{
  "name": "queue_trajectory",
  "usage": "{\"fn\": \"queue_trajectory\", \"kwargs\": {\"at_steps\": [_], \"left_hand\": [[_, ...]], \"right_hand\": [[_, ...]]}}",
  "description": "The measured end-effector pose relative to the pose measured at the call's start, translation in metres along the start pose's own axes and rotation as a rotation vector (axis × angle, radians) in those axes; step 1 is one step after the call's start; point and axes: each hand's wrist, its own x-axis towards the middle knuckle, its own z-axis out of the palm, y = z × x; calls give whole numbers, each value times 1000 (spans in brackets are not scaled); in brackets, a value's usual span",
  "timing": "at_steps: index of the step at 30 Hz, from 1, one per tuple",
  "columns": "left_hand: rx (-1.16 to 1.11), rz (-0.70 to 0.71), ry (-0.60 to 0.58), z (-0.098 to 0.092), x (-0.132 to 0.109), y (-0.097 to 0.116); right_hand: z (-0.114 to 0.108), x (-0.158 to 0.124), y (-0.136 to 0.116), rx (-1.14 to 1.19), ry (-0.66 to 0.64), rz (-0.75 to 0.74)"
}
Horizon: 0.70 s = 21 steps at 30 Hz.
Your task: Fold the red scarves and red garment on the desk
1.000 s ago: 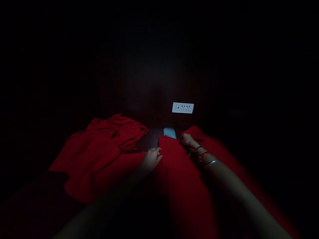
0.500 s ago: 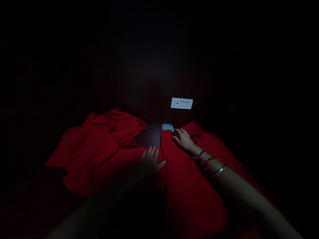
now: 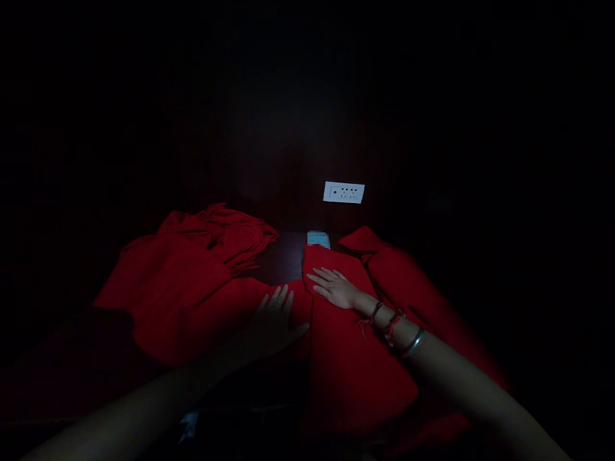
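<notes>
Red cloth lies spread across a dark surface in dim light. My left hand rests on the part of it left of centre, fingers stretched out and apart, with a ring on one finger. On the cloth panel to the right, my right hand lies flat with its fingers extended. Neither hand grips anything. A fringed red scarf is heaped at the left, its tassels towards the middle. Bracelets circle my right wrist.
A white socket plate is on the dark wall ahead. A pale blue rectangular item sits just beyond the cloth. Dark tabletop shows between the fabrics. Something small and whitish is low at the left.
My right hand has come nearer and left, from the far edge of the right panel onto its middle, and lies flatter. My left hand has drawn slightly left. The view has shifted a little.
</notes>
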Motion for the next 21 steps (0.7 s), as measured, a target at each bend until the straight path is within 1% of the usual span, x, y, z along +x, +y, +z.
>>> {"fn": "queue_trajectory", "kwargs": {"at_steps": [3, 5, 6, 8, 9, 11, 13, 14, 18, 20, 21], "left_hand": [[15, 42, 17, -2, -12, -12], [39, 40, 28, -4, -21, -23], [55, 14, 44, -6, -25, -29], [90, -96, 72, -11, -33, -41], [102, -164, 57, -15, -38, -47], [106, -262, -56, -24, -47, -58], [100, -293, -191, -31, -58, -67], [102, -295, -230, -33, -64, -70], [95, -298, -247, -38, -83, -78], [85, -315, -289, -44, -81, -77], [86, -322, -326, -50, -75, -75]], "right_hand": [[-1, -1, -4, 6, 7, 6], [0, -2, -4, 10, 14, 28], [1, -2, -4, 11, 18, 40], [2, -2, -3, 10, 26, 59], [3, -1, -3, 7, 26, 64], [4, 0, -2, 3, 26, 68], [5, 0, -1, 2, 31, 75], [6, 1, -1, 2, 34, 84], [6, 0, -3, 0, 45, 109], [1, 0, -3, -22, 56, 69], [-4, 1, -3, -44, 69, 25]]}}
